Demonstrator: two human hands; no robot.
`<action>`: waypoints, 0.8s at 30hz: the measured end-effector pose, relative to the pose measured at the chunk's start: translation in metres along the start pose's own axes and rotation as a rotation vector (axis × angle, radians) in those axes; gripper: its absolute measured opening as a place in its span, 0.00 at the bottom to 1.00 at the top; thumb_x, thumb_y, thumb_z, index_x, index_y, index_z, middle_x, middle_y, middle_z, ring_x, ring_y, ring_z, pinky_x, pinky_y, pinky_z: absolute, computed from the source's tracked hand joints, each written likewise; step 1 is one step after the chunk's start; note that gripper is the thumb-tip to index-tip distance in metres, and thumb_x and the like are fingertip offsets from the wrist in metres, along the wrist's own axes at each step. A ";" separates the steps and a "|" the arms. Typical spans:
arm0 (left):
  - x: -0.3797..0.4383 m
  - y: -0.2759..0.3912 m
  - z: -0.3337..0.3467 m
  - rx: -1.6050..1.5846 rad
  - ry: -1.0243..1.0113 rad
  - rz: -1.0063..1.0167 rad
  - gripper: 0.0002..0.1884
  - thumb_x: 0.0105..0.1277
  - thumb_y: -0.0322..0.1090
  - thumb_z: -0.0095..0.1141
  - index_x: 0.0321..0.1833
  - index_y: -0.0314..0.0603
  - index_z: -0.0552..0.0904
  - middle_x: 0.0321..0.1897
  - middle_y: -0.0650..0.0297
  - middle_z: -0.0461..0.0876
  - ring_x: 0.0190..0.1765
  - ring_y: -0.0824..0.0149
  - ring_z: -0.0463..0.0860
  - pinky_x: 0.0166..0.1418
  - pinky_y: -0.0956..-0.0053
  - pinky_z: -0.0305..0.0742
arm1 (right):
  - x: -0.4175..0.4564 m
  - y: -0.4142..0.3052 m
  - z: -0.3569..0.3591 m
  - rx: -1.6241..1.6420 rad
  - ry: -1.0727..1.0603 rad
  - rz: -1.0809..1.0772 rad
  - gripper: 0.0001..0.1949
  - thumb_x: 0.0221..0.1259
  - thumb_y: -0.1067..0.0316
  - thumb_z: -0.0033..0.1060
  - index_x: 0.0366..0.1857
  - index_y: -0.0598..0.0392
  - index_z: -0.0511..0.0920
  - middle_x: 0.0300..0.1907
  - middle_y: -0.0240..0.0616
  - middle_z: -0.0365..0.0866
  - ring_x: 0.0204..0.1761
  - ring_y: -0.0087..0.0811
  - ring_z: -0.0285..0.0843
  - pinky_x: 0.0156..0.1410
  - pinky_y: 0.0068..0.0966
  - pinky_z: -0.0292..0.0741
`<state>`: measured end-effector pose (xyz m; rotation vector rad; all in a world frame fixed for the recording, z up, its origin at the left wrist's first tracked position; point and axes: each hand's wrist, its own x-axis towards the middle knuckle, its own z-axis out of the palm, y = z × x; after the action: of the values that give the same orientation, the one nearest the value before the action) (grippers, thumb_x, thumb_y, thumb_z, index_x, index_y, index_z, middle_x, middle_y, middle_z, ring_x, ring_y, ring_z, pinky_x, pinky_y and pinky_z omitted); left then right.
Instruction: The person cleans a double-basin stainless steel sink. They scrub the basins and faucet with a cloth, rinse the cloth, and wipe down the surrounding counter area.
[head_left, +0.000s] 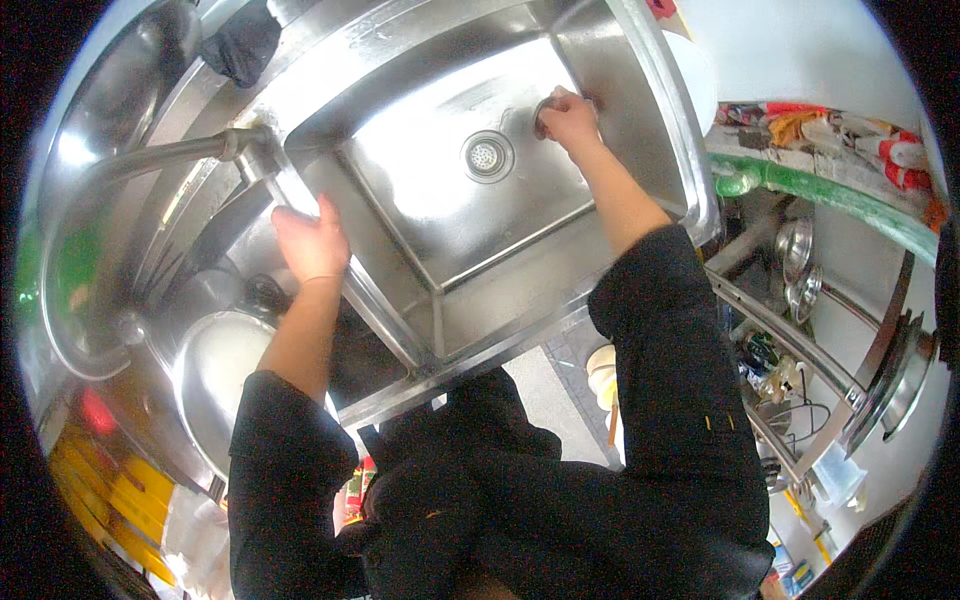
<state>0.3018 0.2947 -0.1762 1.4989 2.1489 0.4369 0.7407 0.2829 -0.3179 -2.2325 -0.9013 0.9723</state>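
Before me is a stainless steel sink basin (480, 259), with a round drain strainer (486, 155) set in its floor. My left hand (315, 244) grips the steel divider (382, 315) between this basin and the one to its left. Inside the basin, right of the drain, my right hand (574, 124) holds a small, round, dark metallic object (541, 120). The fingers partly cover it, so I cannot tell exactly what it is. Water glistens on the basin floor near the drain.
A metal faucet (251, 146) reaches over the left basin, where a large white-looking bowl (221, 367) stands. Dark cloth (244, 45) hangs at the upper left. Along the right run a green pipe (832, 191) and a metal rack (787, 337) with pan lids beside it (804, 294).
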 end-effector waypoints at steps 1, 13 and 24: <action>0.001 -0.002 0.000 0.016 0.002 0.001 0.31 0.70 0.54 0.65 0.53 0.25 0.73 0.50 0.36 0.81 0.56 0.35 0.82 0.66 0.49 0.74 | -0.006 -0.019 0.006 0.126 0.029 -0.101 0.15 0.53 0.61 0.74 0.39 0.57 0.83 0.35 0.42 0.85 0.40 0.41 0.85 0.51 0.35 0.82; 0.002 -0.006 0.001 -0.001 0.019 0.022 0.30 0.70 0.51 0.64 0.53 0.25 0.72 0.51 0.34 0.81 0.56 0.32 0.81 0.65 0.48 0.74 | -0.023 -0.269 0.016 -0.286 0.277 -0.940 0.12 0.57 0.66 0.66 0.45 0.54 0.85 0.47 0.54 0.82 0.51 0.55 0.83 0.60 0.47 0.82; 0.001 -0.001 -0.002 -0.052 -0.007 0.018 0.31 0.69 0.53 0.65 0.53 0.25 0.71 0.50 0.35 0.82 0.56 0.35 0.82 0.65 0.50 0.74 | -0.004 0.020 -0.029 -0.726 -0.042 -0.163 0.25 0.70 0.59 0.65 0.69 0.50 0.75 0.64 0.53 0.78 0.61 0.56 0.84 0.69 0.49 0.79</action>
<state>0.2994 0.2956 -0.1755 1.4901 2.1040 0.4892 0.7690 0.2613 -0.3128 -2.6524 -1.6262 0.6775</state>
